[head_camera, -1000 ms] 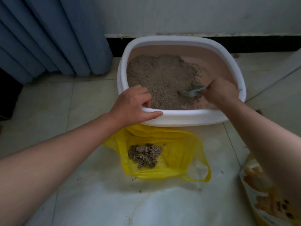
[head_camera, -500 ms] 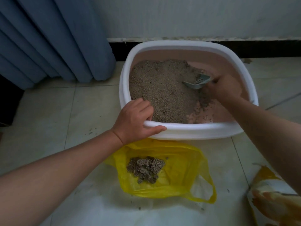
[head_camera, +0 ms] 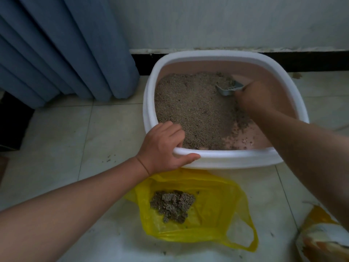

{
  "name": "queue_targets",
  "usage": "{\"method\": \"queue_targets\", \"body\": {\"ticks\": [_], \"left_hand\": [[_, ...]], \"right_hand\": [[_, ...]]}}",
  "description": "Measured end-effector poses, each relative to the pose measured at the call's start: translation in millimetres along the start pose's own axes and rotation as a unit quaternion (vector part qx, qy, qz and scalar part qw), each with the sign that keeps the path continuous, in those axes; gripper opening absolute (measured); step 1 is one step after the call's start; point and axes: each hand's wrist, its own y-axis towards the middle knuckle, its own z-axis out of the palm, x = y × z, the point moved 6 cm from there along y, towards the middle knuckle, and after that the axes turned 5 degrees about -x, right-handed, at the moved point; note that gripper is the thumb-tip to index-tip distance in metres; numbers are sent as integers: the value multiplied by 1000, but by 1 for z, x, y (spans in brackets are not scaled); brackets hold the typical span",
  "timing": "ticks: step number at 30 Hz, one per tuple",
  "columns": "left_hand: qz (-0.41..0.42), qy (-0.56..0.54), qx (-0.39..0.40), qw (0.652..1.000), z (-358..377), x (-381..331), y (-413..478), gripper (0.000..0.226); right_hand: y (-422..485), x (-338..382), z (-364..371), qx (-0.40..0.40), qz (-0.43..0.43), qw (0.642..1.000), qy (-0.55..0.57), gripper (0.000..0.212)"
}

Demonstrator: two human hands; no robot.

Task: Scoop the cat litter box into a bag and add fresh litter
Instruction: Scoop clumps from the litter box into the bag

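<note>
Head view: the litter box [head_camera: 236, 160] sits on the floor at 12 o'clock. The left hand [head_camera: 162, 148] grips its near rim, fingers hooked inside and thumb outside, likely to stop it sliding. The right hand [head_camera: 253, 97] holds the scoop [head_camera: 227, 88], buried in litter [head_camera: 192, 110] at the box's 1 o'clock. The yellow bag [head_camera: 217, 214] lies open at the box's 6 o'clock, a short carry away, already holding clumps [head_camera: 171, 205]. A litter sack [head_camera: 321, 241] waits at 4 o'clock.
</note>
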Motion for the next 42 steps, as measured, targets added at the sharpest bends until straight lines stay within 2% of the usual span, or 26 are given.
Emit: {"method": "queue_targets", "body": {"ticks": [3,5,9,12,17,23,28,31,35,38,42], "left_hand": [[1,-2,-5,1000,0,0,1,55],[1,-3,-6,1000,1,0,1,56],[0,5,-1,1000,2,0,0,56],[-3,9,-2,1000,1,0,0,56],[-11,6,3,1000,1,1,0,56],[-11,10,5,1000,1,1,0,55],[-11,14,7,1000,1,0,0,55],[-11,19,8,1000,1,0,0,55],[-13,18,11,1000,1,0,0,55],[-14,17,12,1000,1,-1,0,55],[-18,13,14,1000,1,0,0,56]], "right_hand": [[-19,10,-8,-16,-23,999,-23,27],[-32,24,-12,2,-45,999,-21,29],[-31,37,19,34,26,998,53,32],[-19,34,54,39,80,987,136,43],[-16,22,60,9,60,977,202,47],[-37,30,26,16,-39,989,144,36],[-61,29,-7,76,-101,988,86,31],[-66,38,-17,85,-138,986,50,29],[-63,61,-18,83,-161,983,2,25],[-49,82,-6,79,-153,984,-45,26],[-28,105,14,113,-122,981,-100,28]]}}
